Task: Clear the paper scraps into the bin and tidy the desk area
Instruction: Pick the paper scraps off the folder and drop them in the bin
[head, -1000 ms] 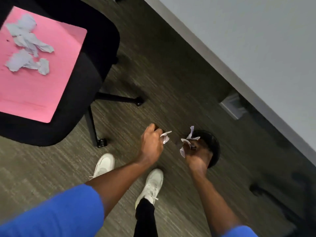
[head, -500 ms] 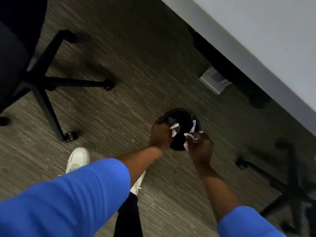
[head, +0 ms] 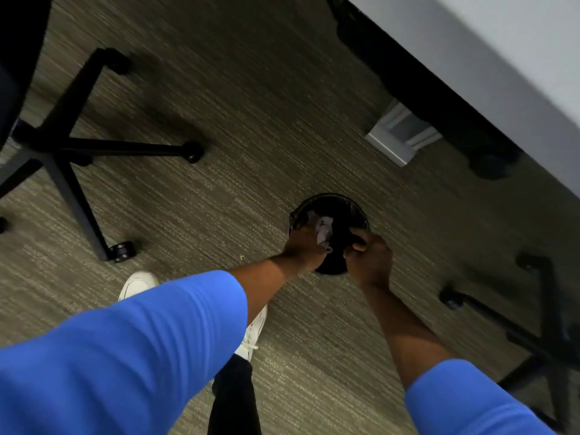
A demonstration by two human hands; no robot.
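A small round black bin (head: 337,205) stands on the carpet under the desk edge. My left hand (head: 306,249) is over the bin's left rim, pinching white paper scraps (head: 324,229) that hang inside the opening. At the bin's right rim, my right hand (head: 373,259) has its fingers curled, and no paper shows in it. Both hands cover the near part of the bin. What lies at the bottom of the bin is too dark to tell.
A black chair base (head: 62,152) with castors spreads at the left, and a second chair base (head: 546,309) is at the right. The grey desk (head: 502,58) runs across the upper right, with a pale box (head: 398,136) beneath it. My white shoe (head: 138,284) is on the carpet.
Both hands have come down from above the floor to the bin's mouth. The scraps that stuck out of my right hand no longer show. The chair seat with the pink sheet has left the view.
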